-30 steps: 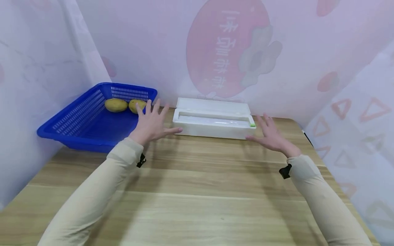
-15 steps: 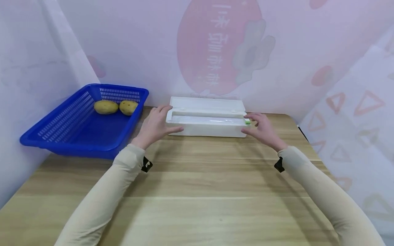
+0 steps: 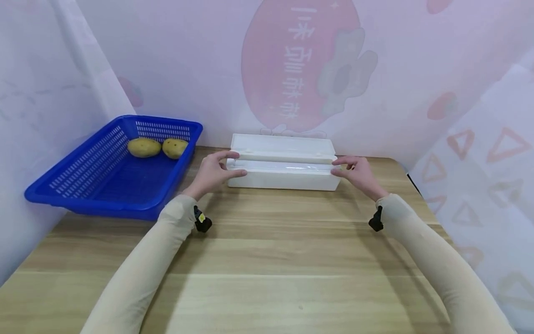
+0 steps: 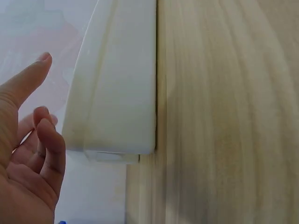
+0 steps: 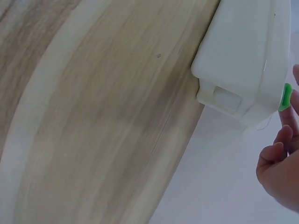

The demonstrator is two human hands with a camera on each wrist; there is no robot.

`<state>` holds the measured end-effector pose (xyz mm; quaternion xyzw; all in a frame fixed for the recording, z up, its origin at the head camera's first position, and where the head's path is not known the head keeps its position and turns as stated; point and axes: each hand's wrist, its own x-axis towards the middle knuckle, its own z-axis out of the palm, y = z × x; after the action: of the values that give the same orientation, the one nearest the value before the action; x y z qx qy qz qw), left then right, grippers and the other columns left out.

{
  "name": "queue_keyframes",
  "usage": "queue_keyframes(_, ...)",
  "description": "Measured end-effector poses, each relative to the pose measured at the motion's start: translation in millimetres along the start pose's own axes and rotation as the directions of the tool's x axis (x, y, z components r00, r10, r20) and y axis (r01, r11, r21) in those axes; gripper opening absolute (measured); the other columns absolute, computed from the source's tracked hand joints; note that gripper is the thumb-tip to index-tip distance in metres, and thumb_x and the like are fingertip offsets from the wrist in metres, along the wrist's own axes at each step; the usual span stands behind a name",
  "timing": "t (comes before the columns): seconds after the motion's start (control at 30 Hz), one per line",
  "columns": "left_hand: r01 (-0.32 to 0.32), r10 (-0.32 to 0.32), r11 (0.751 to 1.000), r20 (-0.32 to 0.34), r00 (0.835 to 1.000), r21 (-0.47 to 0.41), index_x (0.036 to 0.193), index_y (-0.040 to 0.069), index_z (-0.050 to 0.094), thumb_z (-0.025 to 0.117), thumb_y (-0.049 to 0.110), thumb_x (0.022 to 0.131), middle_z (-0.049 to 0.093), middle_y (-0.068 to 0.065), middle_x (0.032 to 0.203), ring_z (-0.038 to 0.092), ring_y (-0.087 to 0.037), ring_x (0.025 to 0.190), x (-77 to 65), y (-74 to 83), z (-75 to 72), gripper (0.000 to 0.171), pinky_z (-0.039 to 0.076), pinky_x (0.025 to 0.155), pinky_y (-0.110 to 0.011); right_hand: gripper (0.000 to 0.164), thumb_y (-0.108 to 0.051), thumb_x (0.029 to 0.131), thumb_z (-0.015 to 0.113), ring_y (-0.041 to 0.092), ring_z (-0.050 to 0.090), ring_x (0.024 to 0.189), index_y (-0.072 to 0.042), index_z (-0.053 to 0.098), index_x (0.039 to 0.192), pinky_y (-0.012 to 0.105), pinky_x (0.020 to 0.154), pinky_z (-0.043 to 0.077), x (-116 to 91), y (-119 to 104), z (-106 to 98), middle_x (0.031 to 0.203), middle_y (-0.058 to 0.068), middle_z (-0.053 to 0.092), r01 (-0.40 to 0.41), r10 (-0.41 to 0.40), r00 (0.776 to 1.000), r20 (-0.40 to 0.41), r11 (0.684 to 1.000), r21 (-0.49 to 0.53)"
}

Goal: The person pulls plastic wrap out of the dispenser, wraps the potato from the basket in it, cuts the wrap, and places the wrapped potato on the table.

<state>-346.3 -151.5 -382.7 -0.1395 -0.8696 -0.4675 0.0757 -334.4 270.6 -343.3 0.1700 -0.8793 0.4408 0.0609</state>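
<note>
A white cling film dispenser box [image 3: 283, 180] stands against the back wall with its lid [image 3: 283, 141] tipped back. A strip of clear film [image 3: 288, 166] lies along its open top. At the left end hovers my left hand [image 3: 210, 172], thumb and forefinger apart; the left wrist view shows its fingers loosely curled beside the box, with nothing between them. My right hand [image 3: 358, 175] is at the right end, thumb and forefinger pinching at the green slide cutter [image 5: 285, 96]. In the head view that cutter is hidden behind the fingers.
A blue plastic basket [image 3: 100, 204] sits at the left of the wooden table [image 3: 271, 260], holding two potatoes [image 3: 143, 147]. A printed white cloth wall [image 3: 200, 69] rises directly behind the box and basket. More cloth hangs at both sides.
Both hands, spread wide a second ago, have come in to the ends of the box with fingers bent. The right one now covers the green cutter. The view has shifted slightly.
</note>
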Motion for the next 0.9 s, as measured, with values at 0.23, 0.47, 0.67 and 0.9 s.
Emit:
queue_keyframes(0.23,0.015,-0.013,0.999,0.044,0.999,-0.044,0.117,0.018,0.073,0.085,0.045,0.075,0.067,0.001,0.115,0.046,-0.019,0.054,8.2,-3.2,-0.3,0.051,0.044,0.052,-0.033,0.031,-0.014,0.088,0.077,0.024,0.040,0.072,0.004,0.071,0.112,0.031,0.061,0.034,9.0,16.7,2.0,0.123,0.018,0.063,-0.035,0.033,0.998,0.052,0.998,0.053)
queue_keyframes(0.47,-0.027,0.027,1.000,0.020,0.999,-0.001,0.110,0.016,0.077,0.083,0.039,0.080,0.067,0.000,0.120,0.054,-0.017,0.059,16.7,0.9,7.7,0.038,0.050,0.064,-0.034,0.028,-0.020,0.087,0.078,0.018,0.041,0.065,-0.001,0.075,0.107,0.029,0.058,0.034,23.1,47.4,7.3,0.114,0.014,0.068,-0.040,0.035,0.998,0.054,0.996,0.084)
queue_keyframes(0.67,-0.038,0.039,0.999,-0.024,0.999,0.008,0.100,0.012,0.080,0.080,0.025,0.085,0.072,-0.002,0.104,0.054,-0.019,0.056,17.6,4.2,12.2,0.019,0.046,0.054,-0.031,0.023,-0.023,0.088,0.077,0.017,0.054,0.080,-0.004,0.078,0.100,0.027,0.064,0.041,24.2,51.7,12.0,0.102,0.009,0.072,-0.017,0.013,0.999,0.046,0.994,0.105)
queue_keyframes(0.9,-0.032,0.033,0.999,-0.023,0.999,0.019,0.094,0.015,0.080,0.078,0.027,0.087,0.073,0.001,0.092,0.060,-0.020,0.062,19.9,2.8,10.1,0.014,0.048,0.055,-0.031,0.024,-0.026,0.090,0.074,0.016,0.039,0.059,-0.005,0.077,0.099,0.026,0.052,0.031,26.0,53.1,12.6,0.084,0.011,0.069,-0.009,0.008,1.000,0.016,0.996,0.089)
